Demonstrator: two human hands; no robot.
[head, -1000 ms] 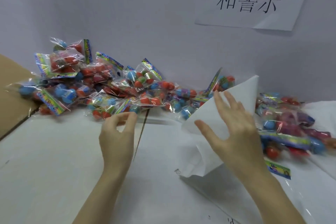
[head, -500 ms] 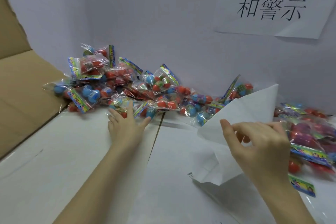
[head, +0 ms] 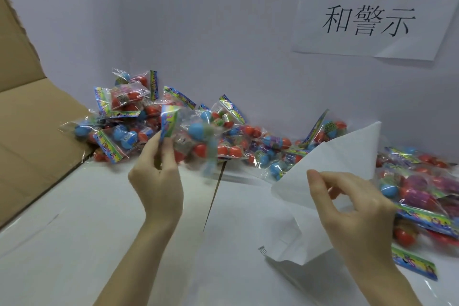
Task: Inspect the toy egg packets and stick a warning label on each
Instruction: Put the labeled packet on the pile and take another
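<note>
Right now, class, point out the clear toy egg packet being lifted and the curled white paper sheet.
Clear toy egg packet [head: 196, 134], head view: blue egg inside.
Curled white paper sheet [head: 347, 154], head view: upper flap.

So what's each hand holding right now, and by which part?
Left hand pinches a toy egg packet by its printed header strip. Right hand fingers curl at the white sheet; grip unclear.

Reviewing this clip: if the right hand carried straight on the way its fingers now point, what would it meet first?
Most likely the curled white label sheet, which stands directly beyond the right hand and may already touch its fingertips. Behind it lies the pile of toy egg packets. Depth is uncertain.
</note>
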